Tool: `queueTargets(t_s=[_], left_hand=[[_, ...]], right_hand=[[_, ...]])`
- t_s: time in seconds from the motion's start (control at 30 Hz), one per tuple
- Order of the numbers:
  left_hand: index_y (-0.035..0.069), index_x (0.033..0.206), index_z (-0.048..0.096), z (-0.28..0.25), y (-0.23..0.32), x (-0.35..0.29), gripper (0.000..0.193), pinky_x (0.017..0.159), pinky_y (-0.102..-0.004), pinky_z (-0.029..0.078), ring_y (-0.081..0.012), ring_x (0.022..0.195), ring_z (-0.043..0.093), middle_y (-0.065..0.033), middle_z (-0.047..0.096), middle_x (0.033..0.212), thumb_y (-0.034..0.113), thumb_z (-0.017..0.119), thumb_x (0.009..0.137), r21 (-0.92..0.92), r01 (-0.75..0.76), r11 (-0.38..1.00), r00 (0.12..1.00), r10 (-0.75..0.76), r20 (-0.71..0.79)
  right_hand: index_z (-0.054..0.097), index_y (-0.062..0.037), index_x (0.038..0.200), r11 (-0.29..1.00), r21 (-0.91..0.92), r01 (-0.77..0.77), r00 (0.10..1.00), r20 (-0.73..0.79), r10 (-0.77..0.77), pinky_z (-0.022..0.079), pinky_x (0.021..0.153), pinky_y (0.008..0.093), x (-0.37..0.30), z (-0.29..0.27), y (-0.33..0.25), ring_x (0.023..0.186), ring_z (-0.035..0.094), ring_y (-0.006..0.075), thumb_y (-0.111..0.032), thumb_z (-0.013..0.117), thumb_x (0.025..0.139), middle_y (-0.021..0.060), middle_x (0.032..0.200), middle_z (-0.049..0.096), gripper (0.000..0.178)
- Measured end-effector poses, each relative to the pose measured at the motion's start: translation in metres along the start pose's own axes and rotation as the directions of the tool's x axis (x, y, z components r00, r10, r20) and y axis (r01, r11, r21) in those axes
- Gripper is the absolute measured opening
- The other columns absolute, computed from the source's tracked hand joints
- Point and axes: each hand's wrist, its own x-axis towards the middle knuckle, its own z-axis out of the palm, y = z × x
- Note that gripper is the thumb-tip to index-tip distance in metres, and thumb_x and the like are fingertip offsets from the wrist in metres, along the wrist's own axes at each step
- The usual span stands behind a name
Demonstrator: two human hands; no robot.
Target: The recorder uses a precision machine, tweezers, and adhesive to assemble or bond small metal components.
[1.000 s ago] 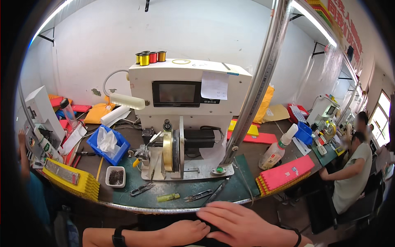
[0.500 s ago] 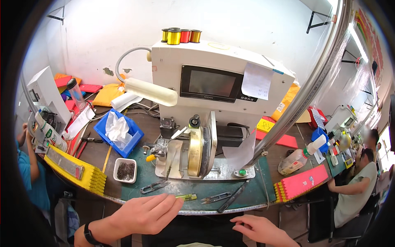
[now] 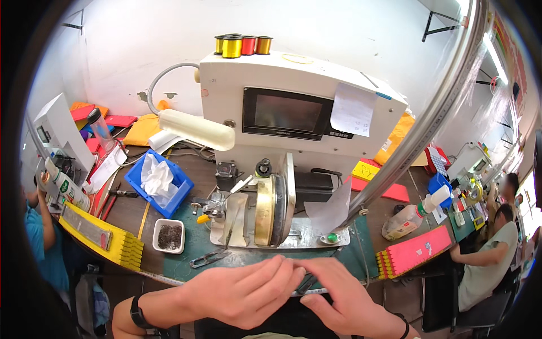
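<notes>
Over the front edge of the green work mat [image 3: 186, 268], my two hands meet at the fingertips. My left hand [image 3: 243, 294] has its fingers pinched together, and whatever they hold, if anything, is too small or hidden to make out. From the right, my right hand [image 3: 347, 302] reaches its fingers to the left fingertips; its thumb stands apart, with nothing visible between. Just beyond the left hand lie small metal thread snips [image 3: 209, 259]. A dark slim tool [image 3: 306, 284] shows partly behind my fingers. Farther back stands a white machine [image 3: 226, 113] with a gold-coloured wheel [image 3: 264, 217].
Left of the machine are a white dish [image 3: 169, 236] of dark bits, a blue bin [image 3: 179, 198] with white tissue, and stacked yellow boards [image 3: 96, 237]. Pink boards [image 3: 418, 251] and a bottle [image 3: 402, 223] stand right. A slanting metal post [image 3: 412, 141] rises there. Co-workers sit on both sides.
My hands, apart before, have come together at the fingertips. The left moved right and the right moved up and left. They now cover the yellow-green tool and most of the tools beside it.
</notes>
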Motion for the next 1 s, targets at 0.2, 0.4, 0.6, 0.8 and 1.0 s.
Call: queueTargets(t_s=[0.2,0.4,0.6,0.8,1.0], left_hand=[[-0.006,0.113,0.073,0.001,-0.003,-0.005,0.032,0.086,-0.0307,0.061,-0.0242,0.095,0.072,-0.0131,0.069,0.109,0.009,0.069,0.084,0.026,0.066,0.997,0.998,-0.066,0.019],[-0.005,0.107,0.072,-0.005,-0.005,-0.012,0.026,0.085,-0.0317,0.062,-0.0248,0.098,0.074,-0.0141,0.071,0.109,0.010,0.069,0.085,-0.090,0.163,0.982,0.987,-0.161,0.030],[-0.003,0.105,0.072,-0.011,-0.016,-0.015,0.025,0.084,-0.0320,0.062,-0.0254,0.097,0.074,-0.0145,0.070,0.112,0.006,0.069,0.082,-0.046,0.174,0.984,0.984,-0.172,0.038],[-0.004,0.102,0.071,-0.018,-0.024,-0.020,0.024,0.089,-0.0304,0.060,-0.0238,0.098,0.073,-0.0155,0.069,0.110,0.008,0.067,0.081,0.018,0.145,0.989,0.989,-0.145,0.015],[-0.003,0.101,0.071,-0.015,-0.017,-0.019,0.023,0.088,-0.0306,0.060,-0.0231,0.097,0.072,-0.0147,0.069,0.110,0.009,0.068,0.082,0.003,0.108,0.994,0.994,-0.108,0.024]], right_hand=[[0.037,-0.0017,0.155,0.830,0.523,-0.193,0.979,0.155,0.130,0.049,0.099,0.0339,0.018,0.015,0.005,0.113,0.060,0.0190,-0.012,0.064,0.102,0.0131,0.126,0.061,0.060],[0.044,-0.0003,0.151,0.664,0.611,-0.430,0.903,0.304,0.304,0.047,0.075,0.0237,0.017,0.015,0.013,0.080,0.059,0.0083,-0.009,0.057,0.107,0.0019,0.088,0.062,0.047],[0.068,0.0009,0.124,0.711,0.503,-0.491,0.871,0.272,0.409,0.039,0.058,0.0216,0.008,0.012,0.019,0.065,0.049,0.0043,-0.011,0.055,0.108,-0.0031,0.071,0.055,0.024],[0.069,-0.0018,0.121,0.774,0.410,-0.483,0.873,0.289,0.392,0.041,0.059,0.0216,-0.007,0.013,0.029,0.066,0.050,0.0048,-0.012,0.053,0.109,-0.0018,0.071,0.057,0.023],[0.054,-0.0009,0.142,0.656,0.577,-0.487,0.873,0.322,0.365,0.047,0.075,0.0221,-0.002,0.022,0.027,0.083,0.055,0.0068,-0.008,0.053,0.108,0.0046,0.099,0.067,0.035]])
